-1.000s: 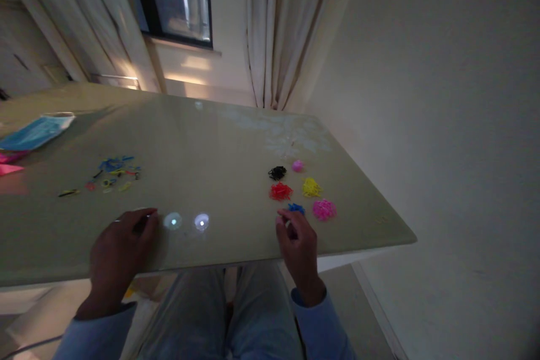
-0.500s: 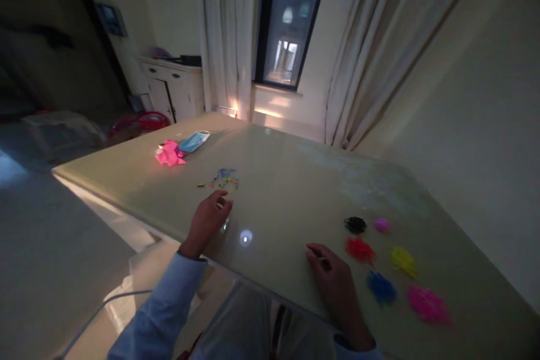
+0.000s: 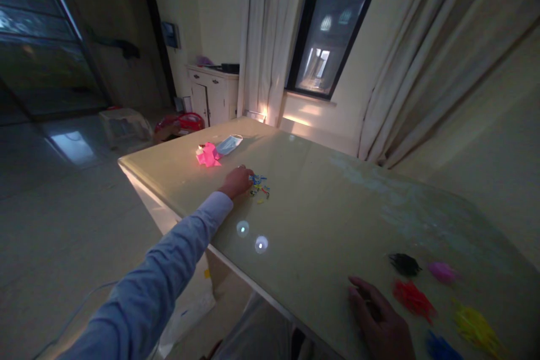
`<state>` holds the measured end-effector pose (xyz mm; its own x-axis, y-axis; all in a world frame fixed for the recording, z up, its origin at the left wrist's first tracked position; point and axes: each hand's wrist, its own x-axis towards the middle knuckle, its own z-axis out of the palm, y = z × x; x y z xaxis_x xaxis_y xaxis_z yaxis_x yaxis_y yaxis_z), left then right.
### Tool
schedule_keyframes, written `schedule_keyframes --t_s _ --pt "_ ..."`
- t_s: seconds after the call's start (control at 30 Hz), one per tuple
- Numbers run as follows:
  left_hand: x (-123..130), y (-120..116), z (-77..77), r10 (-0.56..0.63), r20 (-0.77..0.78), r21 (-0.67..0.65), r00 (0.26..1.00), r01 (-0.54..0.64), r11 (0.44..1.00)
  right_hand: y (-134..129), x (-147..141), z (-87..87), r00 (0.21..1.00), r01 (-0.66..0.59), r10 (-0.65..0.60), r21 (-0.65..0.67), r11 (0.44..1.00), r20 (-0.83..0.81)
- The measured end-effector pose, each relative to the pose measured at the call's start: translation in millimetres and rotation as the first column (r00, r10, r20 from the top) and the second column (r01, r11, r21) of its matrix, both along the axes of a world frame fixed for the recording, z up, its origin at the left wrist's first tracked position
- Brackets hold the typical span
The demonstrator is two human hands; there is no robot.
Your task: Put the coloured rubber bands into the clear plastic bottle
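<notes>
My left hand [image 3: 237,181] reaches across the table to a small pile of thin mixed-colour pieces [image 3: 259,184], mostly blue, with yellow, red and black among them. Its fingers touch the pile's left edge, their tips partly hidden, so I cannot tell whether they grip anything. Low on the right, my right hand [image 3: 382,323] rests on the table with fingers loosely bent and a gap by the thumb; I see nothing in it. Beside it lie single-colour heaps of thin strands: red [image 3: 413,299], black [image 3: 404,264], purple-pink [image 3: 442,272], yellow [image 3: 476,329] and blue [image 3: 441,346].
A crumpled pink paper piece [image 3: 208,155] and a blue face mask [image 3: 229,145] lie beyond my left hand. The glossy table [image 3: 307,208] reflects bright light spots. Behind it stand a white cabinet [image 3: 215,95] and curtains [image 3: 264,39].
My left hand has moved forward from the near side of the mixed pile to its left edge. My right hand stays beside the heaps. The view has turned left.
</notes>
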<state>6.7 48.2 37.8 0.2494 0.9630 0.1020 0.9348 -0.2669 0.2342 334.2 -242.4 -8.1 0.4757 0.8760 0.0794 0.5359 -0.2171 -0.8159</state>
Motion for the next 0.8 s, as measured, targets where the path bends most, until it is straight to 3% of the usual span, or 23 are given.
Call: schedule_keyframes --t_s 0.17,0.33,0.53,0.8 --pt "5.8 18.3 3.5 -0.166 -0.09 -0.011 0.982 0.166 0.986 -3.0 -5.1 -3.5 0.996 0.085 -0.084 0.031 0.996 -0.03" --pt "7.5 28.9 0.2 -0.264 -0.173 -0.06 0.949 0.258 0.964 -1.5 4.5 -3.0 0.998 0.027 -0.028 -0.036 0.999 -0.047" --pt "-0.8 35.8 -4.1 -0.321 -0.212 -0.072 0.923 0.313 0.947 -0.5 12.4 -6.1 0.996 0.015 -0.018 -0.036 0.999 -0.087" --pt "-12.7 38.0 -8.4 -0.312 -0.231 -0.044 0.922 0.31 0.95 -1.3 10.4 -6.7 0.991 0.029 -0.038 -0.074 0.997 -0.129"
